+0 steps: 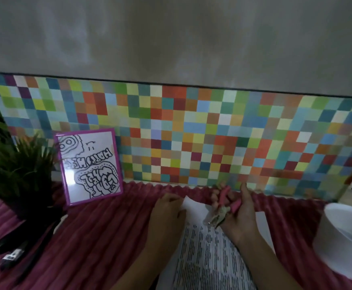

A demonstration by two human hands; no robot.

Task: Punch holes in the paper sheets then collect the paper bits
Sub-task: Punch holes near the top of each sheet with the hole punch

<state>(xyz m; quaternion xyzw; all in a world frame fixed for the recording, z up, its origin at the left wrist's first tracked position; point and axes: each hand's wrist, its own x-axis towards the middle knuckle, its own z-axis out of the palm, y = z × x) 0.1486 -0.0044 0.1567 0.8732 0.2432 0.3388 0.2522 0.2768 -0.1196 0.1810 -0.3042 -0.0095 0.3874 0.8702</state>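
A white paper sheet (208,254) printed with rows of dark dashes lies on the ribbed magenta cloth (99,237) in front of me. My left hand (167,214) rests flat on the sheet's far left corner. My right hand (237,214) grips a hole punch with pink handles (226,203); its metal jaw points down at the sheet's upper edge. Whether the jaw touches the paper is unclear in the blur.
A white round bowl (347,239) stands at the right. A purple-framed drawing (89,166) leans on a multicoloured checkered board (212,130) at the back. A potted green plant (18,174) and dark objects (18,250) sit at the left.
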